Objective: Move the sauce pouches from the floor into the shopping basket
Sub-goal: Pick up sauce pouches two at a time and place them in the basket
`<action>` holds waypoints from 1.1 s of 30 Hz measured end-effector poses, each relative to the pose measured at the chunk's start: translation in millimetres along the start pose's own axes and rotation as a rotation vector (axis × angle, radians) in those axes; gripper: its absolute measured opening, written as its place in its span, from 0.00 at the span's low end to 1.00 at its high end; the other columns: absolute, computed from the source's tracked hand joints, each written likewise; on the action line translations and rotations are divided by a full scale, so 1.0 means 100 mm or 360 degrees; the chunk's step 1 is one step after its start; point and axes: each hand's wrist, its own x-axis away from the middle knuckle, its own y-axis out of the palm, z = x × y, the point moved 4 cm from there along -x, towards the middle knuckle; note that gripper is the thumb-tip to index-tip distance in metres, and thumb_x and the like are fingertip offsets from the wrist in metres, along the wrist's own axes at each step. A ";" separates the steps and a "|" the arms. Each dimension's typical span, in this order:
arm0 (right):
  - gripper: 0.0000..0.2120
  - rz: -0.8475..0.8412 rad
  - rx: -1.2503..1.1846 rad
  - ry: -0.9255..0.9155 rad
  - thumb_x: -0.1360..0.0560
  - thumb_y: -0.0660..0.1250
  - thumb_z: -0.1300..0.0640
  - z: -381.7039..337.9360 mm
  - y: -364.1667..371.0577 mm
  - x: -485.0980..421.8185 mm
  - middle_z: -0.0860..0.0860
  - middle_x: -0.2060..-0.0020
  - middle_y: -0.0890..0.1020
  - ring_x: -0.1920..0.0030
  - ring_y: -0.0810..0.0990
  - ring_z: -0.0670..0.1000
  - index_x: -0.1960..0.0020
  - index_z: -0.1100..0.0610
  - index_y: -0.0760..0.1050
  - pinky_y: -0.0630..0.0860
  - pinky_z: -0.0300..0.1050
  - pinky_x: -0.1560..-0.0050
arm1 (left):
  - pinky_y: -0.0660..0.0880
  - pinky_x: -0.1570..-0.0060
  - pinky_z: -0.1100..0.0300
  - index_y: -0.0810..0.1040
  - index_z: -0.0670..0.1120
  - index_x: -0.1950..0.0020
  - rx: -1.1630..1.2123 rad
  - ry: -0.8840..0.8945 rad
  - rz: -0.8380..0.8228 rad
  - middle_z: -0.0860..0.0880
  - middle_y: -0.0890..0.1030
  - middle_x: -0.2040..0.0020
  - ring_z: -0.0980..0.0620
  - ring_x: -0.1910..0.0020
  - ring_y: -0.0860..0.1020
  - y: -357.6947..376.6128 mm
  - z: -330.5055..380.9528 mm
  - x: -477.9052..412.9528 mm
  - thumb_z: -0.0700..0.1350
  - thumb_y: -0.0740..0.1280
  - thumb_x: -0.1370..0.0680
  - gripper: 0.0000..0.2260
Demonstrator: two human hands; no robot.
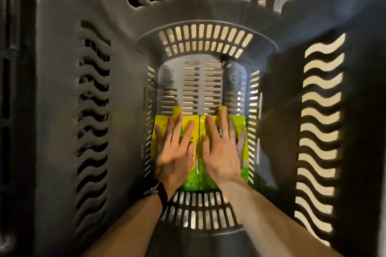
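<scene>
Both of my arms reached down into the deep grey shopping basket (62, 110), whose left wall showed wavy slots with darkness behind them. On its slotted floor, at the near end, the left pouch (161, 123) lay flat, yellow at the top and green toward me. Between my fingers I could see a small green mark and some dark print, too blurred and covered to read. My left hand (175, 152) lay palm down on it, fingers straight and spread, gripping nothing and only pressing on the face. A dark-strapped watch (157, 190) sat on that wrist.

Just beside it, my right hand (221, 152) rested the same way, flat and spread, on the right pouch (239, 124). That pouch touched the left one along their inner edges and had the same colours. A dark green patch of print showed under my fingers there, also unreadable. My hands hid most of both fronts, and each pouch's yellow spout corner poked out past my fingertips. Bright light came through the wavy slots in the right wall.
</scene>
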 end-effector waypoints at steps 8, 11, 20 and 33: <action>0.32 0.0018 0.0203 -0.0094 0.21 0.48 0.44 0.20 0.40 0.10 0.53 0.20 0.41 0.20 0.41 0.55 0.19 0.44 0.42 0.43 0.63 0.23 | 0.53 0.26 0.31 0.63 0.52 0.20 -0.0089 0.0062 0.0084 0.48 0.56 0.18 0.44 0.19 0.54 0.16 -0.17 -0.01 0.54 0.50 0.18 0.26; 0.32 -0.0054 0.0189 -0.0077 0.21 0.47 0.44 0.15 0.30 0.15 0.53 0.20 0.39 0.21 0.37 0.55 0.20 0.44 0.42 0.39 0.62 0.23 | 0.54 0.26 0.31 0.59 0.52 0.19 -0.0201 0.0064 -0.0015 0.46 0.54 0.17 0.42 0.19 0.54 0.13 -0.15 0.03 0.54 0.48 0.18 0.27; 0.40 -0.0249 0.0024 -0.0095 0.26 0.67 0.54 -0.44 -1.09 0.50 0.57 0.20 0.49 0.21 0.50 0.59 0.20 0.52 0.51 0.52 0.53 0.21 | 0.61 0.27 0.38 0.60 0.54 0.19 0.0035 -0.0172 -0.0398 0.43 0.61 0.19 0.37 0.23 0.63 -1.29 0.30 0.20 0.54 0.66 0.23 0.32; 0.36 -0.0129 0.0410 -0.0380 0.29 0.71 0.50 -1.28 -4.80 2.74 0.55 0.30 0.64 0.30 0.64 0.58 0.26 0.53 0.60 0.69 0.55 0.36 | 0.71 0.40 0.45 0.64 0.52 0.27 -0.0445 -0.0006 -0.0425 0.45 0.72 0.34 0.42 0.35 0.72 -5.27 1.70 1.51 0.63 0.66 0.25 0.30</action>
